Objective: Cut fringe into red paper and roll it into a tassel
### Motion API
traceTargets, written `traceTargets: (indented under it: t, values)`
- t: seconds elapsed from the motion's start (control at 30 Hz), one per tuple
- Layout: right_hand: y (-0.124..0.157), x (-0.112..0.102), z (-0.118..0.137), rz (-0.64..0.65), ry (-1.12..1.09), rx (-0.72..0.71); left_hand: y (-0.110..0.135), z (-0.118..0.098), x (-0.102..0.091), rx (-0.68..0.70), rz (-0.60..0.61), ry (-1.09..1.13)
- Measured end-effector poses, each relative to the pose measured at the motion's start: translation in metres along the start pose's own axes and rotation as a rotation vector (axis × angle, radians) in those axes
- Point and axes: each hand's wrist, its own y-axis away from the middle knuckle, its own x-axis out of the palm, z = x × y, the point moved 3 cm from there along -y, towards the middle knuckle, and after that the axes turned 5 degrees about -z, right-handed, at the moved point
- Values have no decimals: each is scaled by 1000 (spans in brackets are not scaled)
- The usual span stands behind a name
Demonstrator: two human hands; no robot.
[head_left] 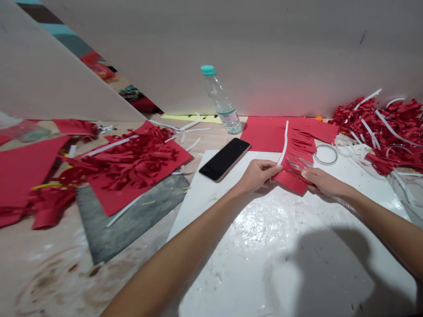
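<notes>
My left hand [261,174] pinches the edge of a red sheet [292,182], paper or thin foam, beside a white strip [285,143] along its left side. The far part of this sheet is cut into narrow fringes; the near part is uncut and curls down. My right hand [320,180] is closed at the sheet's right side around scissors [294,172]. Only a thin stretch of blade shows across the sheet, and the handles are hidden in the fingers. Beyond both hands lies a larger flat red sheet [261,132].
A white board [244,246] lies under my hands. To the left are a phone [225,159], a clear bottle [224,105] with a teal cap, and red fringed pieces [132,163] near a grey slab [132,224]. On the right sit a tape ring [325,154] and a red fringed heap [396,127].
</notes>
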Motion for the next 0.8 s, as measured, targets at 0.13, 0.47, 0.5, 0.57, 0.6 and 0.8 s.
traceTargets:
  t: [0.13, 0.47, 0.5, 0.57, 0.6, 0.8]
  values:
    - [0, -1, -2, 25, 26, 7, 0, 1, -1, -3, -17, -22]
    - [-1, 4, 0, -3, -10, -13, -3, 2, -3, 38, 10, -129]
    - [-1, 3, 0, 0, 5, -23, -3, 2, -3, 36, 16, -136]
    - [-1, 3, -1, 7, 32, -32, -3, 0, -2, 35, 17, -141]
    - [-1, 3, -1, 7, 35, -30, -2, -1, -2, 34, 13, -142]
    - [-2, 4, -2, -10, 24, -7, 2, -8, 2, 26, 4, -195]
